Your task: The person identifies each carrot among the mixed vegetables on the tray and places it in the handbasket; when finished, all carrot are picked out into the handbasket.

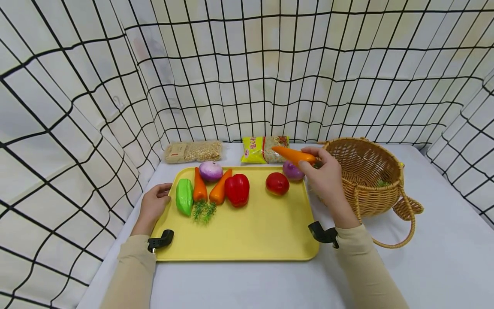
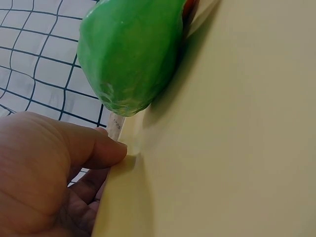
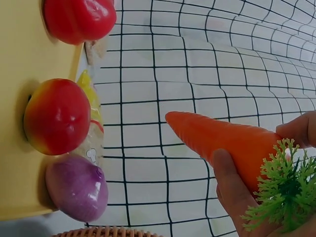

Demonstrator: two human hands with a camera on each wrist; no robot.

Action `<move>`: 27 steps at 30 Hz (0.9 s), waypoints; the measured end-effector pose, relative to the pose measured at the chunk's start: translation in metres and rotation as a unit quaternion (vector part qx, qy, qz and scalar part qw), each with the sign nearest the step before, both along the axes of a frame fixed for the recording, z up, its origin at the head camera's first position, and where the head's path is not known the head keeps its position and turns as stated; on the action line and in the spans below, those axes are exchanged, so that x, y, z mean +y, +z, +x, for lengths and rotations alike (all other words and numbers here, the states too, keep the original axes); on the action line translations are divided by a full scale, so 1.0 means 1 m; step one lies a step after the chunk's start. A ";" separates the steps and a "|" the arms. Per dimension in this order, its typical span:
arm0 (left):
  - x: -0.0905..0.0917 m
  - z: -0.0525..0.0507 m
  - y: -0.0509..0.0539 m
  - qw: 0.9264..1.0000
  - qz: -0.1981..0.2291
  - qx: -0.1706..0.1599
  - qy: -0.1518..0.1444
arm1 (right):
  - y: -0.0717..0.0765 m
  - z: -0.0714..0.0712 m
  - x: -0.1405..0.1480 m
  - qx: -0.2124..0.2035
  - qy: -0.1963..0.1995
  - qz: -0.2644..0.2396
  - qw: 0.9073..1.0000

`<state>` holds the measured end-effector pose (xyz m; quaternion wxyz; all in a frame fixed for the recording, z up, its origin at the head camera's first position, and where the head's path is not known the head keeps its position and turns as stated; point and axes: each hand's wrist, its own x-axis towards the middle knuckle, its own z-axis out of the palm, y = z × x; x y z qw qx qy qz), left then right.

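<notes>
On the worktop [image 1: 247, 283] I see the tray [image 1: 247, 236] and, just right of it, the basket [image 1: 370, 206]. The left hand [image 1: 153, 206] pinches the tray's left rim, thumb on top; I'd have it press lightly so nothing rolls. The right hand [image 1: 325, 176] grasps the carrot [image 1: 294, 154] by its thick end, fingers curled round it, aloft near the tray's far right corner. I'd guide the tip clear of the onion [image 1: 293, 172].

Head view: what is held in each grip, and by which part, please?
The right grip holds an orange carrot by its thick end, beside the green leaves. The left grip holds the yellow tray by its left rim.
</notes>
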<state>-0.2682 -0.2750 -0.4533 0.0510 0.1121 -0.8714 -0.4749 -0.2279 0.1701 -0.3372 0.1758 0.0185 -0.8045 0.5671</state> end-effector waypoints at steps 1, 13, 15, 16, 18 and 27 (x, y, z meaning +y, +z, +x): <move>0.000 0.000 0.000 1.000 0.000 0.000 -0.001 | 0.001 0.000 0.002 0.001 -0.002 0.000 1.000; -0.001 -0.002 -0.002 1.000 0.003 -0.002 0.000 | 0.010 0.003 0.021 0.020 -0.031 -0.015 0.999; -0.001 -0.003 -0.002 1.000 0.002 0.000 -0.001 | 0.012 0.005 0.025 0.028 -0.034 -0.023 0.999; -0.001 -0.003 -0.002 1.000 0.002 0.001 -0.002 | 0.013 0.005 0.027 0.029 -0.037 -0.026 0.999; -0.001 -0.002 -0.002 1.000 0.000 0.004 -0.005 | 0.015 0.006 0.031 0.034 -0.039 -0.036 0.998; -0.002 0.001 0.000 1.000 -0.006 0.015 -0.019 | 0.021 0.009 0.046 0.058 -0.067 -0.055 0.995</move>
